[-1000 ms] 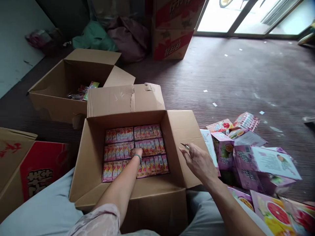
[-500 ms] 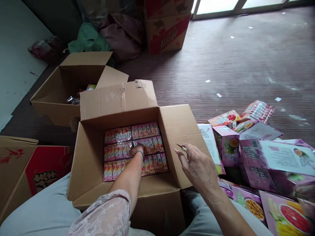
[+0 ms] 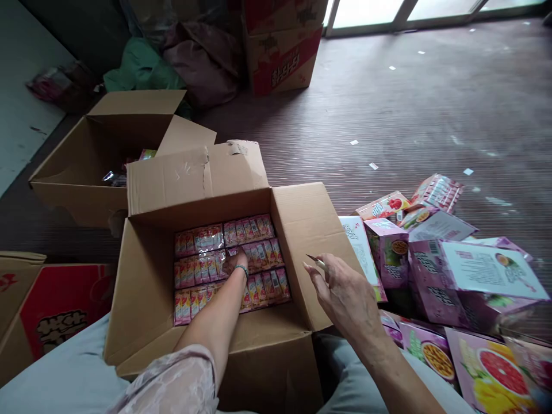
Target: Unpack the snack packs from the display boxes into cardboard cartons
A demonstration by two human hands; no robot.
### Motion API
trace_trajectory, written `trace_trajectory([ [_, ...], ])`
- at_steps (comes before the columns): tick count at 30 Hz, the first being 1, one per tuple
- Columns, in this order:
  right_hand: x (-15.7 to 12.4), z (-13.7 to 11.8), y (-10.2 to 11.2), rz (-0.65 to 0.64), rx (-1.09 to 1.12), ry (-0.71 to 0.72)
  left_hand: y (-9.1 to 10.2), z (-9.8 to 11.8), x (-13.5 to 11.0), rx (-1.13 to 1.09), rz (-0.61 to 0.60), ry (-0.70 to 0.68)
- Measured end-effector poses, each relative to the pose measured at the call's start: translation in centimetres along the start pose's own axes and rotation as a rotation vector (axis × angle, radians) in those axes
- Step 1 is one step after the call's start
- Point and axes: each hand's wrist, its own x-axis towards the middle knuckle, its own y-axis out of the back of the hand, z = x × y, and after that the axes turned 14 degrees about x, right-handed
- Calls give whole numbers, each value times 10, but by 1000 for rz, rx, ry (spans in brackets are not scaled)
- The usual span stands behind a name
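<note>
An opened cardboard box (image 3: 146,276) stands between my knees, holding rows of clear-wrapped bundles of small pink and orange sachets (image 3: 198,270). Reaching down into it, my left hand (image 3: 236,261) touches the bundles near the middle. Its fingers are dark and mostly hidden, so their grip is unclear. Over the box's right flap, my right hand (image 3: 340,284) is closed on a small slim pointed tool (image 3: 318,261) with a dark tip and a pale body. The tip points left, and the exact kind of tool does not show.
Purple and pink printed fruit cartons (image 3: 431,282) lie heaped on the floor at right. Another opened box (image 3: 81,190) with a few packs stands behind left, a red-printed box (image 3: 64,305) at near left. Stacked boxes (image 3: 280,63) and cloth bundles (image 3: 207,63) are at the back.
The view has shifted slightly, so most things sit further left. My left hand stays among the sachet bundles, and my right hand still holds the pointed tool over the flap.
</note>
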Motion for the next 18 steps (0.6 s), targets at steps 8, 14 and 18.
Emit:
trace_trajectory([
  [8,1,-6,7,-3,68,-6,8,14,-63,-64,208,-195],
  [14,2,-7,10,20,77,-41,13,35,-83,-146,310,-489],
  [18,5,-8,7,4,81,-47,12,51,-90,-212,437,-366],
])
